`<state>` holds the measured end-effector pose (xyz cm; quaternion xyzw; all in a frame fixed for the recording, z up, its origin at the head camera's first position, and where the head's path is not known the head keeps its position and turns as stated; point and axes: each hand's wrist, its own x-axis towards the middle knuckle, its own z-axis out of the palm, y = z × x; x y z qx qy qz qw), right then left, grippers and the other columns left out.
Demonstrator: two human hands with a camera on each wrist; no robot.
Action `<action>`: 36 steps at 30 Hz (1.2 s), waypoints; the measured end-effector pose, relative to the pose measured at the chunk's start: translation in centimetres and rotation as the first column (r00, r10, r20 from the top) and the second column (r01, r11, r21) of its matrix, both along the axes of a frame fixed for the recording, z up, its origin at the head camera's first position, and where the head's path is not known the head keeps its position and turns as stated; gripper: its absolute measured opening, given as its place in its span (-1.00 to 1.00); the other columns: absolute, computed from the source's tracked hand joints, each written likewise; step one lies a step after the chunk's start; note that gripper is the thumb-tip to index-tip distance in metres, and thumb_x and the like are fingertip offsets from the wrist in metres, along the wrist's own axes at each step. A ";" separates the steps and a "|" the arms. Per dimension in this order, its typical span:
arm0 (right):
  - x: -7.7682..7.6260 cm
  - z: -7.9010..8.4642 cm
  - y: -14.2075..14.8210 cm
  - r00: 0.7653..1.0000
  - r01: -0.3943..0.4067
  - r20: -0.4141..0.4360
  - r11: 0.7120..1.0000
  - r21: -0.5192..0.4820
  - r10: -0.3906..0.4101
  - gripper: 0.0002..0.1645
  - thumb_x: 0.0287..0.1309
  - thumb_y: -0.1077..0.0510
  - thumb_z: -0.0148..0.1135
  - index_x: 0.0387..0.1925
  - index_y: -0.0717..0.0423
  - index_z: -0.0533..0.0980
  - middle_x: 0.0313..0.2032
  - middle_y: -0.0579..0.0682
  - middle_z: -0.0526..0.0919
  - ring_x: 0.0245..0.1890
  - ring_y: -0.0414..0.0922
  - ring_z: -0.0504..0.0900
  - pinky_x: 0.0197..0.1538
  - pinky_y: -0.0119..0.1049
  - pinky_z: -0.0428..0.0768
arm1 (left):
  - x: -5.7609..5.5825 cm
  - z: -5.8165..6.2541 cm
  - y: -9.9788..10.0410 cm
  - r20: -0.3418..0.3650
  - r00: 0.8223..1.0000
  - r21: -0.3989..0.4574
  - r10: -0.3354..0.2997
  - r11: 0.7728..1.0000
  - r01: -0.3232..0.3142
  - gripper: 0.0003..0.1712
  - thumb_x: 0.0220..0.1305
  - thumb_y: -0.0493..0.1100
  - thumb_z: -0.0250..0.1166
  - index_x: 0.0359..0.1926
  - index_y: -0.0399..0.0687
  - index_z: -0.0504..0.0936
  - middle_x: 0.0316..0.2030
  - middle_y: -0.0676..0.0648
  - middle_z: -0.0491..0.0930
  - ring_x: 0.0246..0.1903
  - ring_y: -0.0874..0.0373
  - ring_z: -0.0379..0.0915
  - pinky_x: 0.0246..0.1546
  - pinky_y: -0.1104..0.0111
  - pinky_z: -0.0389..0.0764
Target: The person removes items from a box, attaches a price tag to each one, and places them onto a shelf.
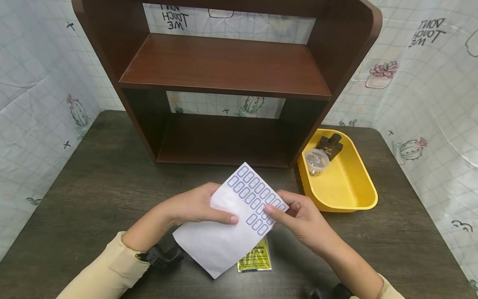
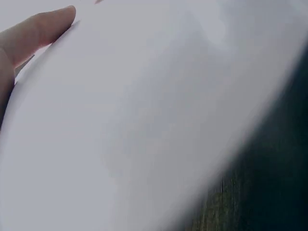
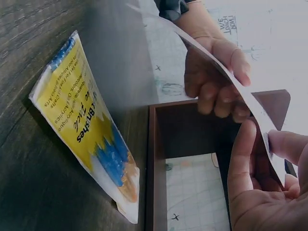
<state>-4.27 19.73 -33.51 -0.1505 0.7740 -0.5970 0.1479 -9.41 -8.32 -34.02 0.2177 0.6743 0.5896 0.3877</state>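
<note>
A white sticker sheet (image 1: 213, 245) with rows of blue-bordered labels is held up above the table. My left hand (image 1: 199, 205) grips its left side, thumb on top and fingers curled underneath. At the right edge my right hand (image 1: 302, 220) pinches it, with the thumb over the labels. The right wrist view shows the sheet (image 3: 219, 65) bowed and edge-on between both hands. Its blank part fills most of the left wrist view. Beneath the sheet lies a yellow brush packet (image 3: 79, 110), partly covered in the head view.
A dark brown wooden shelf (image 1: 224, 66) stands at the back of the table. On the right is a yellow tray (image 1: 347, 182) containing a black bottle (image 1: 330, 145) and a small clear round container (image 1: 315, 161). Patterned cloth (image 1: 425, 104) hangs around the table.
</note>
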 end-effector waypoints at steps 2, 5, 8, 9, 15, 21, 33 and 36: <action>-0.1 0.0 -0.1 1.000 -0.013 -0.009 1.000 -0.006 0.013 -0.76 0.42 0.24 0.28 0.03 0.27 0.65 -0.19 -0.12 0.83 -0.28 -0.13 0.80 -0.12 -0.25 0.78 | 0.0 0.1 -0.1 0.002 1.000 0.002 -0.008 1.000 0.008 -0.65 0.28 -0.25 0.45 0.07 -0.23 0.65 -0.18 -0.14 0.82 -0.34 0.06 0.80 -0.29 0.18 0.80; -0.1 0.0 -0.4 0.999 -0.004 -0.050 1.000 0.011 0.004 -0.80 0.40 0.27 0.29 -0.01 0.25 0.65 -0.20 -0.05 0.82 -0.30 -0.15 0.79 -0.16 -0.24 0.78 | 0.0 0.0 -0.2 0.024 1.000 0.011 -0.020 1.000 0.020 -0.68 0.31 -0.26 0.42 0.06 -0.25 0.66 -0.19 -0.15 0.82 -0.35 0.08 0.80 -0.31 0.20 0.79; -0.1 0.4 -0.7 0.982 0.072 -0.181 0.993 0.097 -0.053 -0.73 0.34 0.27 0.37 0.04 0.16 0.61 -0.16 -0.04 0.78 -0.25 -0.18 0.75 -0.14 -0.31 0.76 | 0.0 0.0 -0.4 0.034 0.999 0.018 -0.025 1.000 0.024 -0.67 0.33 -0.25 0.41 0.08 -0.25 0.66 -0.17 -0.16 0.82 -0.36 0.08 0.80 -0.33 0.23 0.79; 0.0 0.5 -0.8 0.965 0.111 -0.250 0.984 0.137 -0.074 -0.67 0.30 0.28 0.40 0.07 0.14 0.58 -0.13 -0.05 0.76 -0.22 -0.19 0.73 -0.11 -0.35 0.75 | 0.0 -0.1 -0.4 0.040 0.999 0.018 -0.024 1.000 0.023 -0.67 0.34 -0.25 0.41 0.09 -0.23 0.66 -0.17 -0.16 0.83 -0.36 0.07 0.80 -0.34 0.22 0.79; 0.8 1.2 -1.3 0.738 0.258 -0.674 0.924 0.284 0.001 -0.60 0.18 0.22 0.52 0.06 0.05 0.62 0.06 -0.05 0.66 0.10 -0.13 0.52 0.28 -0.57 0.41 | 0.0 -0.2 -0.3 0.017 1.000 0.025 0.000 1.000 0.000 -0.63 0.37 -0.22 0.38 0.16 -0.20 0.64 -0.12 -0.19 0.82 -0.33 0.04 0.81 -0.33 0.17 0.80; 1.2 0.8 -2.0 0.640 0.190 -0.755 0.924 0.333 0.140 -0.68 0.27 0.10 0.48 0.03 0.02 0.67 0.04 -0.05 0.67 0.11 -0.09 0.53 0.35 -0.59 0.37 | 0.1 -0.1 -0.2 -0.016 0.999 0.031 0.041 0.999 -0.040 -0.61 0.38 -0.23 0.37 0.18 -0.20 0.62 -0.14 -0.19 0.81 -0.33 0.03 0.81 -0.31 0.12 0.80; 1.3 0.3 -2.7 0.643 0.204 -0.755 0.920 0.334 0.131 -0.56 0.01 0.33 0.59 -0.04 0.03 0.67 -0.10 -0.15 0.74 -0.15 -0.23 0.70 0.03 -0.57 0.64 | 0.3 -0.5 0.1 -0.141 0.989 0.063 0.054 0.997 -0.045 -0.73 0.37 -0.24 0.35 -0.01 -0.35 0.67 -0.33 -0.16 0.77 -0.44 0.16 0.73 -0.40 0.25 0.75; 1.2 0.1 -2.8 0.619 0.219 -0.773 0.914 0.341 0.140 -0.55 -0.02 0.36 0.59 -0.06 0.05 0.68 -0.12 -0.13 0.77 -0.16 -0.22 0.73 0.00 -0.50 0.68 | 0.3 -0.6 0.1 -0.140 0.987 0.056 0.075 0.996 -0.067 -0.73 0.38 -0.22 0.35 -0.01 -0.33 0.67 -0.33 -0.13 0.76 -0.44 0.16 0.73 -0.41 0.25 0.75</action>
